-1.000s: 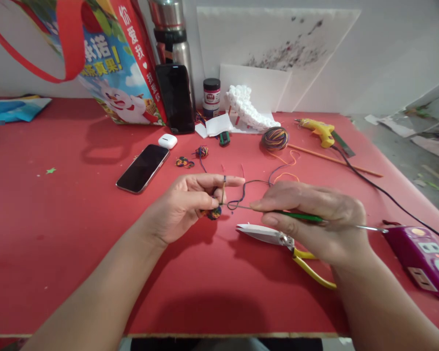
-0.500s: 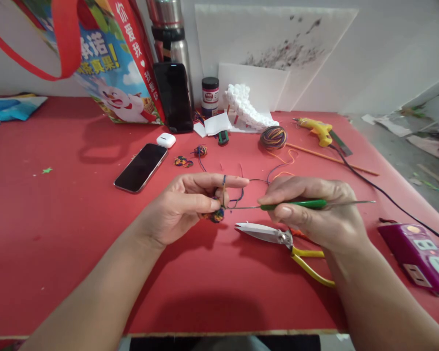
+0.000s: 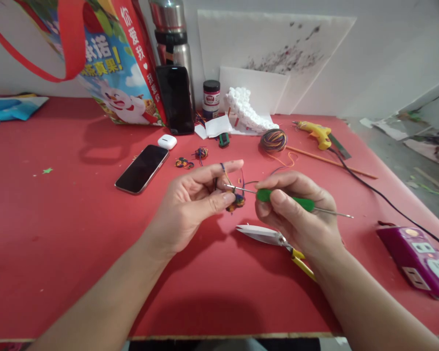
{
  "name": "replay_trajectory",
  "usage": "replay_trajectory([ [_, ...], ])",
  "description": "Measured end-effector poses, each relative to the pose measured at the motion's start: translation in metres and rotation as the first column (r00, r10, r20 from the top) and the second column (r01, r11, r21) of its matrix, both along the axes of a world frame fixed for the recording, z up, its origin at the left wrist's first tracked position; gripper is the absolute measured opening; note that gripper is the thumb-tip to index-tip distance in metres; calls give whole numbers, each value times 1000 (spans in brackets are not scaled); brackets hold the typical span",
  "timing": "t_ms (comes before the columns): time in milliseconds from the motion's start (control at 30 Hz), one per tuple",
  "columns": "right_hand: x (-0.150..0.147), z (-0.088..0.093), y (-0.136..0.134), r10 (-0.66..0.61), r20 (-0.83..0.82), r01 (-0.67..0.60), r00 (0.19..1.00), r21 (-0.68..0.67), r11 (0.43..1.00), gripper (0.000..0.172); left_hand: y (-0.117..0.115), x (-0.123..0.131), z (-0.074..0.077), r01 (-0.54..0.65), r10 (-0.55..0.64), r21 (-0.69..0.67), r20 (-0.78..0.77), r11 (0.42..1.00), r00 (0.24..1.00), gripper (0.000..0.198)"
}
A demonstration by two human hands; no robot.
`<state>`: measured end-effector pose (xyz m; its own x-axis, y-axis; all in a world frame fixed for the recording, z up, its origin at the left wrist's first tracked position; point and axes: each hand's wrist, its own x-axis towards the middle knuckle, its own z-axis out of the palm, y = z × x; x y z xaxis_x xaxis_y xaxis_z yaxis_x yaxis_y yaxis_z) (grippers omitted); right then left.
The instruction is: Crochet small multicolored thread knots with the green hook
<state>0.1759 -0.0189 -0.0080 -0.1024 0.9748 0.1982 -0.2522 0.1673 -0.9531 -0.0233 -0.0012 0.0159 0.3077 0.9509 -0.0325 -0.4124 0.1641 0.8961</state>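
Note:
Between thumb and fingers, my left hand [image 3: 195,202] pinches a small multicoloured crochet piece [image 3: 237,202]. Yarn loops round its outstretched index finger. My right hand [image 3: 300,209] grips a crochet hook [image 3: 303,202] by its green handle, the thin metal tip pointing left at the yarn just above the piece. Whether the hook is through a stitch is too small to tell. A ball of variegated yarn [image 3: 273,140] lies behind my right hand, a loose strand trailing from it. Below the hands rest scissors [image 3: 261,234] with yellow handles, partly covered by my right hand.
On the red table [image 3: 76,253] are a phone [image 3: 142,168], a white earbud case [image 3: 167,142] and small crocheted bits [image 3: 184,163]. A yellow glue gun [image 3: 314,134], an orange stick [image 3: 332,162] and a purple power socket [image 3: 417,261] are at the right. A gift bag [image 3: 120,78] and steel flask [image 3: 171,39] stand behind.
My right hand has moved left and the hook has tilted, its tip now higher and further left over the piece. The crochet piece has turned and shifted right in my left hand.

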Motion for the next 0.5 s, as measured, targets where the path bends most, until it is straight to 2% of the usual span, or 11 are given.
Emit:
replay_trajectory([
  [233, -6, -3, -1, 49, -70, -50, 996, -7, 999, 9, 1, -2, -3, 16, -16, 33, 1, 999, 1000, 35],
  [500, -10, -4, 1, 21, -66, -24, 998, -50, 998, 20, 3, 0, -2, -10, 10, 38, 11, 999, 1000, 26],
])
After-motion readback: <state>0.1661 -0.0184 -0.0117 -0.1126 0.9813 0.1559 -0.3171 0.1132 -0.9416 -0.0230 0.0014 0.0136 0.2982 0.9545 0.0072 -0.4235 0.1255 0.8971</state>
